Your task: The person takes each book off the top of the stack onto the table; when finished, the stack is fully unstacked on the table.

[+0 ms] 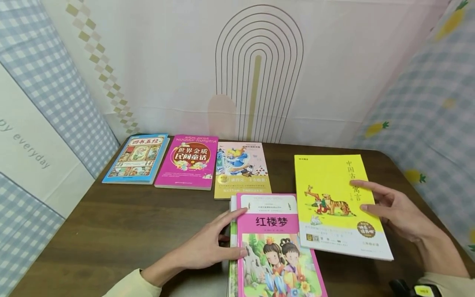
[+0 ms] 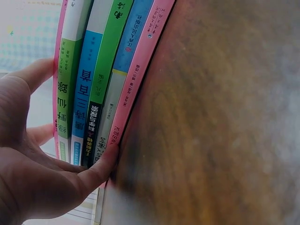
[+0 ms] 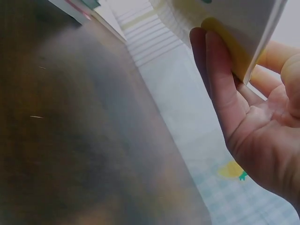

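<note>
On the near side of the table, my left hand (image 1: 208, 243) grips the spine side of a stack of books, topped by a pink book (image 1: 274, 225) with two cartoon figures. The left wrist view shows several coloured spines (image 2: 98, 79) between the thumb and fingers of the left hand (image 2: 51, 183). At the right, my right hand (image 1: 402, 212) holds a yellow book (image 1: 315, 177) with a tiger picture by its right edge. In the right wrist view this book (image 3: 248, 23) is raised off the table, fingers on both its faces. Its lower left part overlaps the stack in the head view.
Along the back of the dark wooden table (image 1: 122, 231) lie a blue-edged book (image 1: 137, 159), a magenta book (image 1: 187, 163) and a pink-and-yellow book (image 1: 239, 169) in a row. Patterned cloth (image 1: 167, 62) hangs behind and at both sides. A dark object (image 1: 415, 288) shows beside the right sleeve.
</note>
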`<act>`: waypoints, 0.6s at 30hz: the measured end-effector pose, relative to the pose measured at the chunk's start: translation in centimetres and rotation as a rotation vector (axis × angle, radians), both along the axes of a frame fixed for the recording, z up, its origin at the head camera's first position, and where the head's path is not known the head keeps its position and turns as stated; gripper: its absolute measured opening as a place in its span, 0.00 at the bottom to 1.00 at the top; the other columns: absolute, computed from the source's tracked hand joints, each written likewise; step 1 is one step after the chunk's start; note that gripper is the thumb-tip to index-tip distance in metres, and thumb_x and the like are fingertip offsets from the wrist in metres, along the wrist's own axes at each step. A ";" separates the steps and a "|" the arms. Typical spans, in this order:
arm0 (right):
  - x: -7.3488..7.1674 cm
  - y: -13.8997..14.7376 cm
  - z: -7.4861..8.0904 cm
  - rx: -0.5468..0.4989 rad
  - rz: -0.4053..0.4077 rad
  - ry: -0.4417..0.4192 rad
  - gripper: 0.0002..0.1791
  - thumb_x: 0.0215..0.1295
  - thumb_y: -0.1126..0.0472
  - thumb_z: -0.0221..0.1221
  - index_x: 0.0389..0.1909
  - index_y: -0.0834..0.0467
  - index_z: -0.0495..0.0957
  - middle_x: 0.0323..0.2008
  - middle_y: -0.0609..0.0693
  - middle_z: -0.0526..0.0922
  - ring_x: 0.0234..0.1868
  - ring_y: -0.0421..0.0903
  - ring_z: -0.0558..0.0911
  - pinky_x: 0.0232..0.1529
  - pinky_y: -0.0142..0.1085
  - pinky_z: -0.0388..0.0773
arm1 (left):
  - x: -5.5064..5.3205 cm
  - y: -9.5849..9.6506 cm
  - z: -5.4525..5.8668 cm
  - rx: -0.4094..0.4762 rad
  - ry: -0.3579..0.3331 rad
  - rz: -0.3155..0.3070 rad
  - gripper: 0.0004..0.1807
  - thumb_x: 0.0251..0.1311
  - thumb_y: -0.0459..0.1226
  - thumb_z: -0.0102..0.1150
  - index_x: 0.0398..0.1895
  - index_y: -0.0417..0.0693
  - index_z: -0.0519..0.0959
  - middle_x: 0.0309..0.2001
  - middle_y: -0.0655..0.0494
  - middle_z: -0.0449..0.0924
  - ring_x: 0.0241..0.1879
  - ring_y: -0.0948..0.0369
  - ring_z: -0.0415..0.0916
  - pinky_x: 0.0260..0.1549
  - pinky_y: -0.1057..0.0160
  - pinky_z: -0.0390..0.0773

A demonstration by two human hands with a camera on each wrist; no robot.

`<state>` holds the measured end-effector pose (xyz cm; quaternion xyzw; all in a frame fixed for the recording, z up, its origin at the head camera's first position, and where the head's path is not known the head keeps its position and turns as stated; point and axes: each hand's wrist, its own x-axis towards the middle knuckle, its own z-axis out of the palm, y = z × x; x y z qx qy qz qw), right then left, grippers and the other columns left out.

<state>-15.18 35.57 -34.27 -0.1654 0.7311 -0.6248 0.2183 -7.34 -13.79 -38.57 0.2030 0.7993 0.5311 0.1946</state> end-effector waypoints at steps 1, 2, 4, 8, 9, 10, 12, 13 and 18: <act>-0.3 0.2 0.3 0.003 0.001 0.003 0.34 0.80 0.75 0.47 0.80 0.45 0.64 0.59 0.48 0.88 0.49 0.56 0.91 0.39 0.49 0.90 | 0.0 0.0 0.0 -0.001 0.002 0.001 0.46 0.66 0.52 0.71 0.83 0.74 0.57 0.82 0.53 0.56 0.73 0.48 0.68 0.64 0.52 0.80; -0.6 0.3 0.5 0.004 -0.005 0.003 0.34 0.80 0.75 0.47 0.80 0.45 0.64 0.58 0.47 0.88 0.49 0.56 0.92 0.39 0.49 0.90 | 0.0 0.0 0.0 -0.001 0.003 0.001 0.46 0.66 0.52 0.71 0.83 0.74 0.57 0.82 0.53 0.56 0.73 0.48 0.69 0.64 0.52 0.80; -1.2 0.7 0.9 -0.008 -0.020 -0.010 0.34 0.81 0.75 0.47 0.80 0.44 0.65 0.58 0.47 0.89 0.48 0.56 0.92 0.38 0.50 0.90 | 0.1 0.0 0.0 -0.003 0.002 0.003 0.46 0.66 0.52 0.71 0.83 0.74 0.58 0.82 0.52 0.56 0.72 0.48 0.69 0.64 0.53 0.80; -2.3 1.5 1.3 -0.022 -0.095 -0.020 0.34 0.80 0.75 0.48 0.78 0.42 0.69 0.55 0.45 0.89 0.46 0.53 0.92 0.37 0.48 0.91 | 0.1 -0.1 0.0 -0.006 -0.005 0.005 0.46 0.66 0.53 0.71 0.83 0.74 0.57 0.82 0.52 0.56 0.72 0.48 0.70 0.64 0.52 0.80; -2.6 1.6 1.4 -0.013 -0.124 -0.016 0.33 0.80 0.74 0.50 0.77 0.41 0.70 0.54 0.44 0.90 0.45 0.52 0.92 0.36 0.47 0.91 | 0.1 -0.1 0.0 -0.006 -0.007 0.007 0.46 0.66 0.53 0.71 0.83 0.75 0.57 0.82 0.52 0.55 0.71 0.47 0.70 0.64 0.51 0.80; -2.8 1.8 1.4 0.000 -0.152 -0.011 0.33 0.80 0.74 0.50 0.76 0.41 0.70 0.53 0.43 0.90 0.44 0.51 0.92 0.35 0.46 0.90 | 0.1 -0.1 0.0 -0.007 -0.006 0.007 0.46 0.66 0.53 0.71 0.83 0.75 0.57 0.82 0.52 0.55 0.71 0.47 0.71 0.64 0.51 0.80; -3.3 2.2 1.6 0.036 -0.205 -0.007 0.32 0.80 0.73 0.52 0.75 0.39 0.71 0.51 0.41 0.90 0.41 0.49 0.92 0.33 0.42 0.90 | 0.1 -0.1 0.1 -0.009 -0.005 0.006 0.46 0.66 0.53 0.71 0.83 0.75 0.57 0.83 0.52 0.55 0.70 0.47 0.72 0.64 0.50 0.80; -3.5 2.3 1.6 0.066 -0.232 -0.005 0.32 0.80 0.71 0.53 0.74 0.38 0.71 0.50 0.39 0.90 0.40 0.48 0.92 0.32 0.41 0.89 | 0.1 -0.1 0.1 -0.009 -0.003 0.006 0.46 0.66 0.53 0.71 0.83 0.75 0.57 0.83 0.52 0.55 0.70 0.47 0.72 0.64 0.50 0.80; -4.3 2.6 1.2 0.160 -0.303 -0.031 0.31 0.79 0.67 0.58 0.72 0.33 0.71 0.46 0.32 0.88 0.37 0.46 0.90 0.30 0.37 0.85 | 0.1 -0.1 0.1 -0.010 -0.003 -0.002 0.46 0.66 0.53 0.71 0.84 0.74 0.57 0.83 0.52 0.54 0.70 0.47 0.72 0.64 0.51 0.80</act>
